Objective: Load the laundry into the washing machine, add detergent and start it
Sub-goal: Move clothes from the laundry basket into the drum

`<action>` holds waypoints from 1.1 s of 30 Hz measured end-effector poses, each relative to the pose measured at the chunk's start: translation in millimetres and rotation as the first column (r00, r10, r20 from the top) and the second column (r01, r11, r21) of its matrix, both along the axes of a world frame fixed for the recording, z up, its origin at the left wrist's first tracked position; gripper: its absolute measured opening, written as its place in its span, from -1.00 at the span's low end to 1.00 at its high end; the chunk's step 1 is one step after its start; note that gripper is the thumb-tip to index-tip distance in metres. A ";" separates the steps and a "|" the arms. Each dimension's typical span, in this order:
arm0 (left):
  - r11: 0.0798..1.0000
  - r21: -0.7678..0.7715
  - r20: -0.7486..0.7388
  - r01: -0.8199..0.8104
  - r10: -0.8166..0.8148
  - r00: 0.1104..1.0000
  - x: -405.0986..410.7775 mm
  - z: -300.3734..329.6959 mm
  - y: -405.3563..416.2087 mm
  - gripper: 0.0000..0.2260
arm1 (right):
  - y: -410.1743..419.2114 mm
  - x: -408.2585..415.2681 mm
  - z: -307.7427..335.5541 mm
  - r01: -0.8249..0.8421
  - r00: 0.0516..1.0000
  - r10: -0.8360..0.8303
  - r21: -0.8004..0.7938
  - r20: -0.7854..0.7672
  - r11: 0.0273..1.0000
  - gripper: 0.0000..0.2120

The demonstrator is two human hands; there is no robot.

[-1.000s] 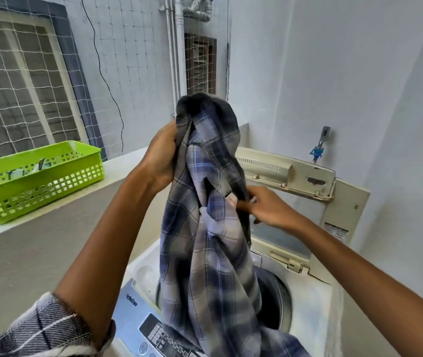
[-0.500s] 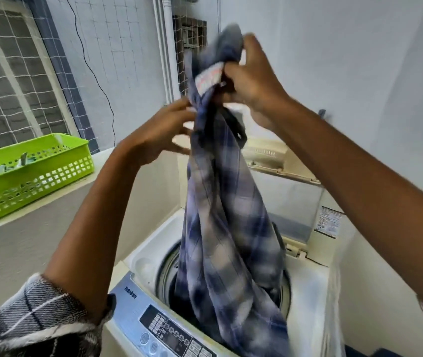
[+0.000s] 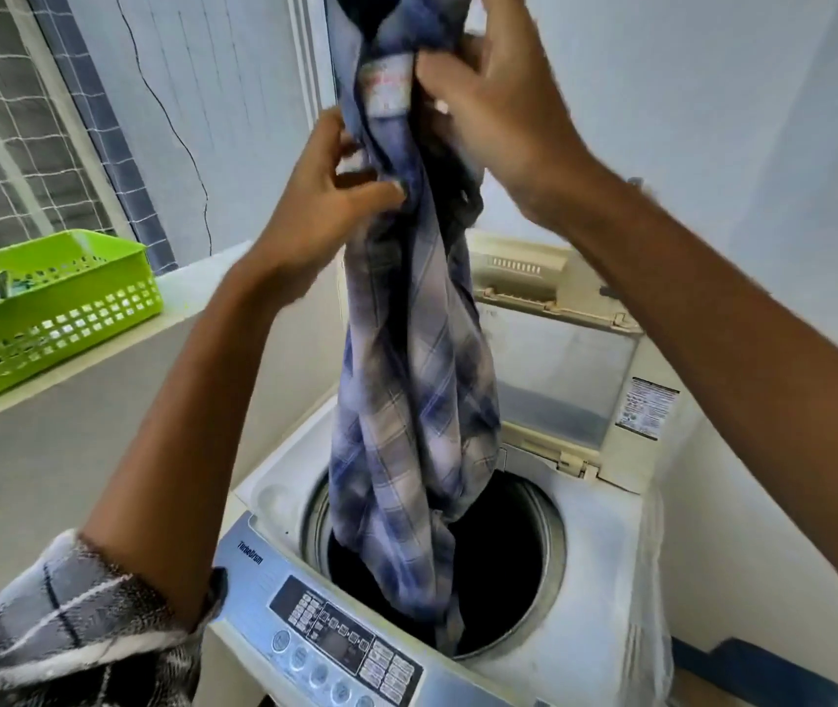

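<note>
Blue-and-white plaid cotton shirt now lifted higher, hem dangling into white top-loading washing machine drum at 6 o'clock. Right hand pinches collar; left hand grips fabric below. Loading unfinished.

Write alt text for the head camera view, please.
Both hands, left and right, hold a blue plaid shirt up by its collar, its lower end hanging into the open drum of a top-loading washing machine. A green basket sits on a ledge at left.
</note>
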State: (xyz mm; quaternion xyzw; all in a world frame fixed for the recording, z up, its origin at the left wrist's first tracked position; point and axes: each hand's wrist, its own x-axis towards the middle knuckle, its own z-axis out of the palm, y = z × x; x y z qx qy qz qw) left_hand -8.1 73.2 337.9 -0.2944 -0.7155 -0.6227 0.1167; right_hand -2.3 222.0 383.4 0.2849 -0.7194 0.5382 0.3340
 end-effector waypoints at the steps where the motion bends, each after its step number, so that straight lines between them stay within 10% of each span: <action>1: 0.999 0.038 0.057 -0.021 0.019 0.998 -0.3 -16.1 3.1 -0.57 | 0.6 1.8 -17.5 -0.003 0.999 0.002 0.022 0.051 1.000 -0.77; 4: 0.998 -0.036 0.218 -0.060 0.066 0.974 -6.4 -87.9 6.0 -0.50 | 0.5 4.1 -91.2 0.109 0.964 -0.150 0.188 0.221 0.976 -0.68; 7: 0.827 -0.563 0.268 0.008 0.174 0.948 -15.8 -184.5 -3.3 -0.52 | 7.5 6.5 -199.1 -0.002 0.841 -0.294 0.546 0.454 0.838 -0.56; 10: 0.404 -0.842 0.475 0.357 0.243 0.846 -0.4 -275.8 -19.0 -0.60 | 29.5 19.0 -287.1 -0.554 0.602 -0.425 0.737 0.676 0.387 -0.55; 12: 0.392 -0.798 0.577 0.458 0.278 0.768 21.4 -309.4 -26.4 -0.61 | 42.0 33.4 -320.3 -0.689 0.522 -0.511 0.691 0.683 0.219 -0.67; 19: 0.563 -0.747 0.577 0.352 0.288 0.764 49.3 -335.1 -10.0 -0.53 | 64.4 53.8 -362.9 -0.614 0.437 -0.427 0.610 0.792 0.501 -0.79; 26: 0.777 -0.579 0.504 0.245 0.106 0.857 85.3 -324.6 70.6 -0.76 | 99.1 102.4 -368.5 -0.044 0.551 -0.301 0.387 0.778 0.921 -0.73; 33: 0.821 -0.446 0.458 0.357 -0.134 0.879 178.5 -322.1 196.5 -0.70 | 180.8 201.2 -387.2 0.609 0.509 -0.543 0.167 0.667 0.776 -0.81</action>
